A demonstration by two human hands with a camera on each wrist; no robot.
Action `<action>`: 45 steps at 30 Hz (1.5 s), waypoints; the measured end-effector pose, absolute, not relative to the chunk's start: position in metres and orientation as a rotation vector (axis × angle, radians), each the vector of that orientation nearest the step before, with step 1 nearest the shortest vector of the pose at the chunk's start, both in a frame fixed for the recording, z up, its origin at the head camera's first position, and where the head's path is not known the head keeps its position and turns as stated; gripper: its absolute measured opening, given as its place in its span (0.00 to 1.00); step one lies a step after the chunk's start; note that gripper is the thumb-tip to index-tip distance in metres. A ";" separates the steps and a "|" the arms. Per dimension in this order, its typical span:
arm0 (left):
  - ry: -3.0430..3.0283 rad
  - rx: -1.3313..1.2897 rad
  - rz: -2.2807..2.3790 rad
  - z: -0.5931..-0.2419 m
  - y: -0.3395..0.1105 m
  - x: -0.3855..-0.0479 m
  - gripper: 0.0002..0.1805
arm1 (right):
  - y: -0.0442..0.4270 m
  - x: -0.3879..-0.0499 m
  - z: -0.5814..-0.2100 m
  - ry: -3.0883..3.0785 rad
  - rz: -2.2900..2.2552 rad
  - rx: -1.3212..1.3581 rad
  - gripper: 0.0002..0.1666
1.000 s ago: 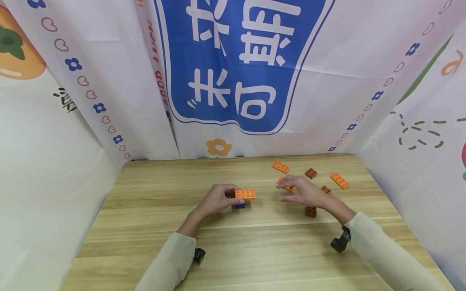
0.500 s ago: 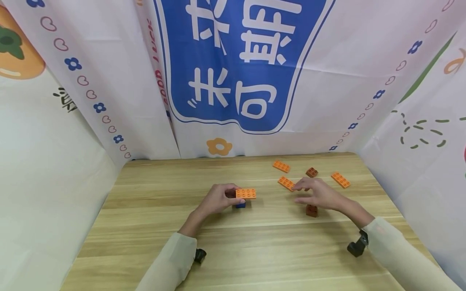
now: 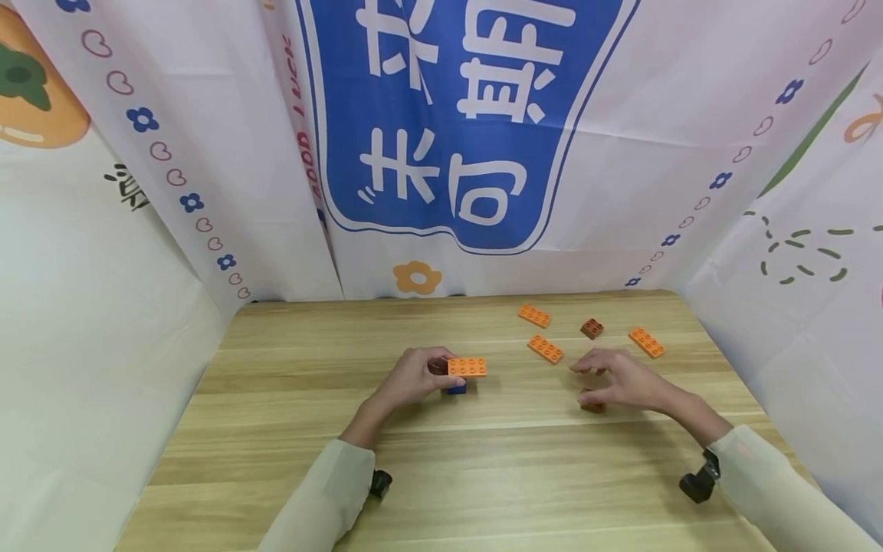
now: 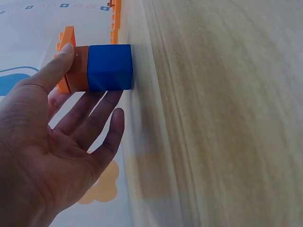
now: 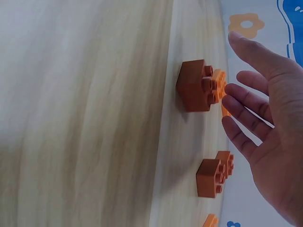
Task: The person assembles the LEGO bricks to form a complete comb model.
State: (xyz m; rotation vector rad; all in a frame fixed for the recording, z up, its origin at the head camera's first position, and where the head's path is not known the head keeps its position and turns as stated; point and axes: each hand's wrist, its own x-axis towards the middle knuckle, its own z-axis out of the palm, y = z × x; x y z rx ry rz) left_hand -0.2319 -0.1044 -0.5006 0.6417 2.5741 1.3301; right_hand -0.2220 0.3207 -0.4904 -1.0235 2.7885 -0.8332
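My left hand (image 3: pixel 412 377) grips a small stack between thumb and fingers. In the left wrist view the stack shows an orange plate (image 4: pixel 66 61), a brown brick (image 4: pixel 79 71) under it and a blue brick (image 4: pixel 110 67) at the bottom, by the tabletop. My right hand (image 3: pixel 624 379) hovers with spread fingers over a brown brick (image 3: pixel 592 402), partly hidden by the thumb. In the right wrist view that brick (image 5: pixel 194 87) stands studs up on the table, with a gap between it and the fingers.
Two orange plates (image 3: pixel 534 316) (image 3: pixel 545 349) and a brown brick (image 3: pixel 592 328) lie behind the right hand, with another orange plate (image 3: pixel 646 342) farther right. A second smaller brown brick (image 5: pixel 208 178) shows in the right wrist view. Printed cloth (image 3: pixel 276 261) encloses the table's back and sides.
My right hand has moved right and slightly nearer, from beside the orange plate to above the near brown brick. The left hand keeps its grip on the stack in the same place.
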 end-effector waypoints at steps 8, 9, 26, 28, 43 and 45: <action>2.575 0.657 1.314 -0.501 -0.104 -0.233 0.19 | 0.333 -0.218 -0.498 2.814 -0.758 -1.023 0.33; 2.572 0.658 1.318 -0.501 -0.104 -0.233 0.19 | 0.334 -0.217 -0.499 2.816 -0.749 -1.031 0.34; 2.547 0.601 1.365 -0.502 -0.103 -0.233 0.19 | 0.340 -0.212 -0.503 2.806 -0.769 -1.020 0.28; 2.544 0.597 1.369 -0.501 -0.104 -0.232 0.19 | 0.340 -0.211 -0.504 2.810 -0.760 -1.020 0.26; 2.545 0.604 1.360 -0.502 -0.105 -0.234 0.19 | 0.337 -0.211 -0.501 2.807 -0.762 -1.041 0.20; 2.542 0.603 1.363 -0.502 -0.104 -0.234 0.19 | 0.335 -0.212 -0.500 2.812 -0.763 -1.076 0.19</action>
